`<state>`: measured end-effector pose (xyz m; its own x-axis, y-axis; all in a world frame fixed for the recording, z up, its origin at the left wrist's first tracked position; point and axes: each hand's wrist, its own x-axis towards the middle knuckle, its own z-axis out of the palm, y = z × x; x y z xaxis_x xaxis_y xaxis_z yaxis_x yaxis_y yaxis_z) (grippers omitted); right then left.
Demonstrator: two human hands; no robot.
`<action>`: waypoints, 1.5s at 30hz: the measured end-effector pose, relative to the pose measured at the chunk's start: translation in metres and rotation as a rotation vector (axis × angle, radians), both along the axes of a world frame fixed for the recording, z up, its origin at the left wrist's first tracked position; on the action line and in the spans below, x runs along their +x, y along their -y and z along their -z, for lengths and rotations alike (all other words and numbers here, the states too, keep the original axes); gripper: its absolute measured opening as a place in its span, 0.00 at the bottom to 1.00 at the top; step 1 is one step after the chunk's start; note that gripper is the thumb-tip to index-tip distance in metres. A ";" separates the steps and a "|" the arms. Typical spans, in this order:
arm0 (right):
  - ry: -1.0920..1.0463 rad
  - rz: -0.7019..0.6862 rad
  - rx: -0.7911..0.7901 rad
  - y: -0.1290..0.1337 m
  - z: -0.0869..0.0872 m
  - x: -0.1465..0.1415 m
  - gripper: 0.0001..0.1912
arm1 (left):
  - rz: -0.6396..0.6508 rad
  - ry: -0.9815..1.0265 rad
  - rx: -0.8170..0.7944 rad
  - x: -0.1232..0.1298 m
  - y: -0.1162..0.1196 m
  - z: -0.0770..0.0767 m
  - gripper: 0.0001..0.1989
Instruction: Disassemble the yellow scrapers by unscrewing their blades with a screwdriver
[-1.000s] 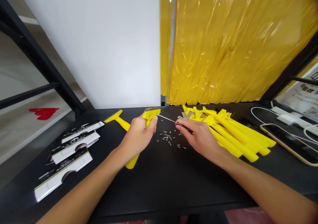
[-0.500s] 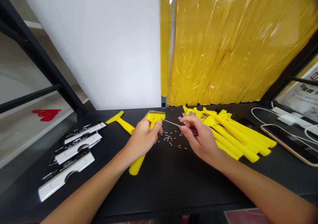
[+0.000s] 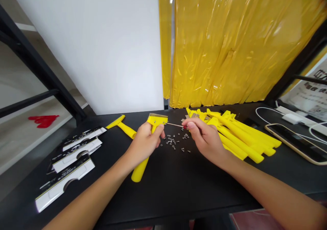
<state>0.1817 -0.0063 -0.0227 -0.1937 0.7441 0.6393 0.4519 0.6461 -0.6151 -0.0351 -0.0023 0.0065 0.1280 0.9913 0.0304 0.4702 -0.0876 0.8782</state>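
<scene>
My left hand (image 3: 145,143) grips a yellow plastic scraper (image 3: 157,120) with a metal blade edge at its far end, and its handle sticks out below my palm. My right hand (image 3: 203,138) pinches a small screwdriver (image 3: 175,124), and the thin metal shaft reaches left to the scraper's head. The screwdriver's handle is mostly hidden by my fingers. Several small metal screws (image 3: 173,141) lie on the black table (image 3: 178,196) between my hands.
Many yellow scrapers and loose parts (image 3: 242,138) lie heaped right of my right hand. One yellow scraper (image 3: 122,128) lies left of my left hand. White packaging cards (image 3: 67,179) sit at left, and a phone (image 3: 293,143) and white cables (image 3: 281,112) at right. Yellow plastic sheeting (image 3: 224,46) hangs behind.
My right hand has moved left, bringing the screwdriver's tip to the scraper's head. The scraper's handle now points more steeply toward me.
</scene>
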 end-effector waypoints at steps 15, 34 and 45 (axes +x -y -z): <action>0.032 0.031 0.087 -0.004 -0.011 0.007 0.15 | 0.098 0.346 -0.305 0.012 0.000 0.010 0.19; 0.136 0.011 0.033 -0.005 -0.018 0.013 0.09 | 0.040 0.625 -0.499 0.021 0.004 0.015 0.11; 0.147 -0.027 0.007 -0.006 -0.018 0.013 0.13 | 0.052 0.519 -0.474 0.018 0.001 0.014 0.14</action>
